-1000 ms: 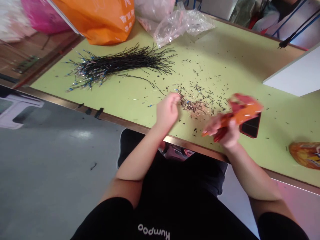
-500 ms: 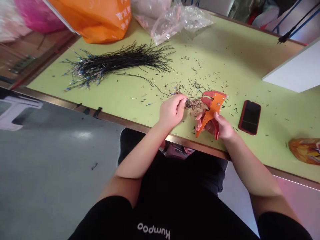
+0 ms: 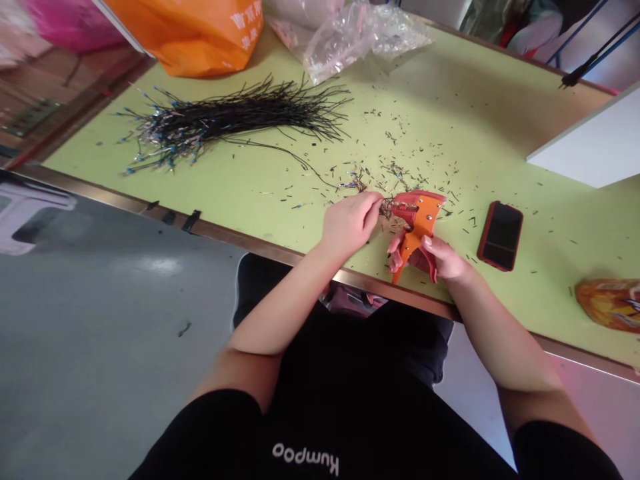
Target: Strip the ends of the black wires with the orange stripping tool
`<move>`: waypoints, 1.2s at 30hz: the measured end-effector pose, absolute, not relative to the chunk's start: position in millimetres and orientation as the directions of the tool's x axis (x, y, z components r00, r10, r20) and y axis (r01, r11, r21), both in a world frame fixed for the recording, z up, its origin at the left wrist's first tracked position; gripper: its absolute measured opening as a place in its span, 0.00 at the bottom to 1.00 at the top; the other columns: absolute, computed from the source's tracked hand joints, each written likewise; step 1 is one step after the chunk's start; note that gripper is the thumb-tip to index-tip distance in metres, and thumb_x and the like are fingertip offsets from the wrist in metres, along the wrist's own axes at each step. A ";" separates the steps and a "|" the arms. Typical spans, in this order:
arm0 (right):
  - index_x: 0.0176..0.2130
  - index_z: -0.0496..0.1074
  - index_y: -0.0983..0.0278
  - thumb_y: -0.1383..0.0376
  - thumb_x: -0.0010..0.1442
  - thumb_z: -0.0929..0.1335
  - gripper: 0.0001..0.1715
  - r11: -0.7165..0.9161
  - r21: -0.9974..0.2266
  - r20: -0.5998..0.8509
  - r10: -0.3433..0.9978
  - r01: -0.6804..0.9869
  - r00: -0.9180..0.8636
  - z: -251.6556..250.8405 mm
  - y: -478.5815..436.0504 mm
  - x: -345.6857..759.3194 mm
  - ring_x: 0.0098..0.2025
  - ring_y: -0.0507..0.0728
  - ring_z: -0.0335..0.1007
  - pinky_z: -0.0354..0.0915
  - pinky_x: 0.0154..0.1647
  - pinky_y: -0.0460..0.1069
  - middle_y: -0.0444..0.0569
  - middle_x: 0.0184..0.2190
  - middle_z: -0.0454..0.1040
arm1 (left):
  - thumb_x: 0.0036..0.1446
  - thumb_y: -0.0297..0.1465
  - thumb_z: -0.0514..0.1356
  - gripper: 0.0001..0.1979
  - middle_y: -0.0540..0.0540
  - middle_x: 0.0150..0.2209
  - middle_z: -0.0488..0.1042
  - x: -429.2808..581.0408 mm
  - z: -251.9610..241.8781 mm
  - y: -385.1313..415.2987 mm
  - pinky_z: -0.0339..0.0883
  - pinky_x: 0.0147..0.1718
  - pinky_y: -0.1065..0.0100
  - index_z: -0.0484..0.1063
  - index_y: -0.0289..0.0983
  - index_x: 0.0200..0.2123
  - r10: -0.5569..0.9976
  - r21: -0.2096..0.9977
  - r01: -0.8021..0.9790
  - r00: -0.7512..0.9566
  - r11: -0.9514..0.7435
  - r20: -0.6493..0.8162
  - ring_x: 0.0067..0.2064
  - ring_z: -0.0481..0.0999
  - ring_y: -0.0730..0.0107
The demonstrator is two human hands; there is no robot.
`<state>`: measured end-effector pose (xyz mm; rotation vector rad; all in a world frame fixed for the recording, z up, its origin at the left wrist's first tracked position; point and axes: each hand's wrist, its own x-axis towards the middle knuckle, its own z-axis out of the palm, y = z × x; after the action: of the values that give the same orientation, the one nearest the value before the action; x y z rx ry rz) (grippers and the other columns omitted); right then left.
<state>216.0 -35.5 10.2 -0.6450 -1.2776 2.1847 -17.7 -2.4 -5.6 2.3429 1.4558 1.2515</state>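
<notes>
My left hand (image 3: 351,221) is closed in a pinch on a thin black wire (image 3: 307,167), which trails back toward the big bundle. My right hand (image 3: 437,257) grips an orange and red wire stripper (image 3: 423,223) by its handles. The stripper's red jaws sit right by the fingertips of my left hand. Whether the wire's end lies between them is hidden. A large bundle of black wires (image 3: 240,113) lies on the green table (image 3: 480,107), with blue tips at its left end.
Black clippings (image 3: 395,173) are strewn around the hands. To the right lie a phone (image 3: 501,235) in a red case and an orange package (image 3: 610,303). Along the back are an orange bag (image 3: 200,37) and clear plastic bags (image 3: 345,40). A white panel (image 3: 595,143) stands at right.
My left hand has moved slightly right, bringing its fingertips up to the stripper. The stripper's jaws, apart before, have come together and tilted toward the left hand.
</notes>
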 end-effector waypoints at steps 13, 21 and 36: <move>0.50 0.80 0.65 0.40 0.67 0.72 0.33 -0.414 -0.893 -0.162 0.663 -0.178 -0.731 18.4 -36.6 208.6 0.41 0.60 0.82 0.74 0.42 0.51 0.51 0.37 0.81 | 0.76 0.34 0.53 0.16 0.47 0.29 0.82 -13.3 -5.8 -7.7 0.65 0.29 0.70 0.81 0.37 0.44 0.719 0.489 0.623 0.176 -0.610 0.672 0.28 0.78 0.73; 0.50 0.80 0.65 0.40 0.67 0.73 0.32 -0.389 -0.903 -0.156 0.693 -0.183 -0.704 19.0 -37.2 208.4 0.42 0.61 0.83 0.75 0.43 0.52 0.51 0.37 0.81 | 0.72 0.33 0.58 0.10 0.53 0.22 0.73 -12.8 -6.0 -7.2 0.59 0.26 0.71 0.79 0.38 0.40 0.775 0.577 0.590 0.140 -0.565 0.616 0.22 0.70 0.75; 0.49 0.78 0.67 0.37 0.65 0.72 0.36 -0.508 -0.832 -0.180 0.627 -0.222 -0.758 13.3 -39.6 209.5 0.38 0.61 0.82 0.78 0.45 0.55 0.49 0.33 0.77 | 0.75 0.47 0.58 0.20 0.48 0.31 0.79 -10.9 2.7 -0.4 0.63 0.26 0.71 0.79 0.37 0.41 0.874 0.869 0.127 0.165 -0.479 0.457 0.27 0.72 0.74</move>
<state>209.5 -39.6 13.3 -0.6458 -1.1574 2.2684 -10.9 -0.4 2.7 1.7513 0.9560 1.3719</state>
